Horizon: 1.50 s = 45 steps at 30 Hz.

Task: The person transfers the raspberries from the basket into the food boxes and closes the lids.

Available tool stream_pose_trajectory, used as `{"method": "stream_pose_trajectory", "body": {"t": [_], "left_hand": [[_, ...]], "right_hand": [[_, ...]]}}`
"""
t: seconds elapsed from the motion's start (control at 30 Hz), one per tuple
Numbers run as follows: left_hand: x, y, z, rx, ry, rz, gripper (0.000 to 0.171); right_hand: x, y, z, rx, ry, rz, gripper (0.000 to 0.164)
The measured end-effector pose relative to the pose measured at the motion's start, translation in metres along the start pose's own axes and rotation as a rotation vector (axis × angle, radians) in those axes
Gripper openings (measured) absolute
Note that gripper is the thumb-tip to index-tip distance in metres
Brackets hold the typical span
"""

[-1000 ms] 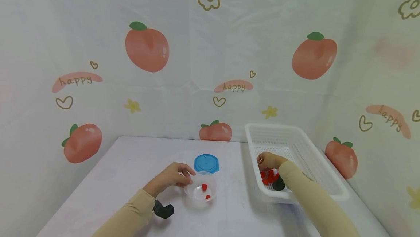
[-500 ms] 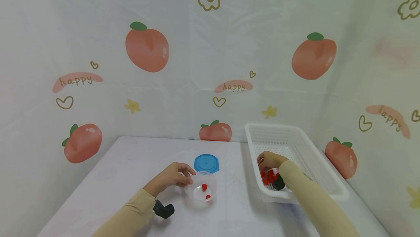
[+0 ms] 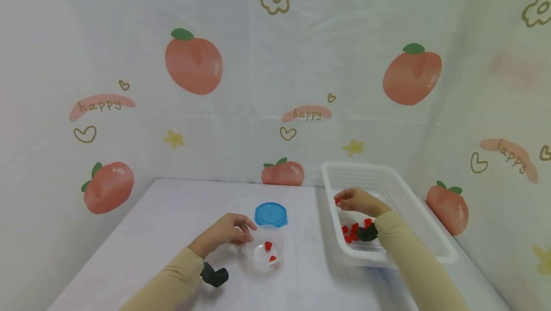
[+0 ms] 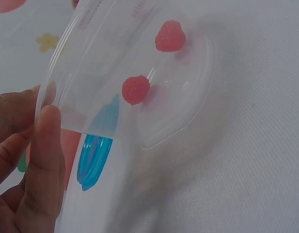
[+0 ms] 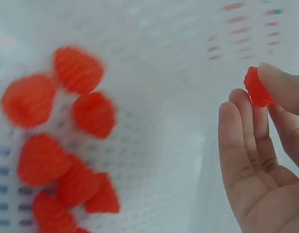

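Note:
My left hand pinches the rim of a clear plastic bowl between thumb and fingers. Two red raspberries lie inside it, one nearer and one farther in the left wrist view. Over the white basket, my right hand holds a single raspberry between thumb and fingertips, the other fingers spread loosely. Several more raspberries lie together on the basket floor, below and to the side of that hand. A blue lid rests on the table just behind the bowl.
The white perforated basket stands at the right of the table, its walls rising around my right hand. A printed cloth backdrop borders the table's back. Black wrist devices sit under my wrists.
My right hand has lifted from the basket floor with a raspberry between its fingers, exposing more of the raspberries below. The left hand and bowl have stayed put.

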<state>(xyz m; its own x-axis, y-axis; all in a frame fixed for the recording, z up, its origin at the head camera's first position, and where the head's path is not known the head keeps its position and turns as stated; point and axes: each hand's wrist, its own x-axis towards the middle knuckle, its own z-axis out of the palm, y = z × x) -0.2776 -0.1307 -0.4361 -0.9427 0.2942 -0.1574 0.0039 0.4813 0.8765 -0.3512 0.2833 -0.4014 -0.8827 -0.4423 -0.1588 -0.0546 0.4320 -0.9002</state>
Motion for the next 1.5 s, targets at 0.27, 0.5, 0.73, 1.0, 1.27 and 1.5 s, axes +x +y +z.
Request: {"method": "stream_pose_trajectory", "body": {"t": [0.27,0.5,0.73,1.0,1.27,1.5], "left_hand": [[0.0,0.001,0.0,-0.004,0.002,-0.003,0.025],[0.0,0.001,0.001,-0.002,0.008,-0.009,0.025],[0.0,0.001,0.002,0.0,0.007,-0.004,0.025],[0.0,0.001,0.0,-0.011,0.0,-0.003,0.025],[0.0,0.0,0.0,-0.01,-0.003,0.001,0.025],[-0.001,0.0,0.0,-0.016,-0.011,0.007,0.025]], "right_hand": [[-0.007,-0.024,-0.004,0.141,0.081,-0.081,0.044],[-0.013,-0.05,0.004,0.316,0.179,-0.178,0.037],[-0.023,-0.078,0.022,0.454,0.217,-0.244,0.022],[-0.024,-0.097,0.054,0.429,0.252,-0.263,0.019],[-0.028,-0.106,0.084,0.474,0.27,-0.267,0.018],[-0.03,-0.102,0.113,0.454,0.274,-0.253,0.029]]}}
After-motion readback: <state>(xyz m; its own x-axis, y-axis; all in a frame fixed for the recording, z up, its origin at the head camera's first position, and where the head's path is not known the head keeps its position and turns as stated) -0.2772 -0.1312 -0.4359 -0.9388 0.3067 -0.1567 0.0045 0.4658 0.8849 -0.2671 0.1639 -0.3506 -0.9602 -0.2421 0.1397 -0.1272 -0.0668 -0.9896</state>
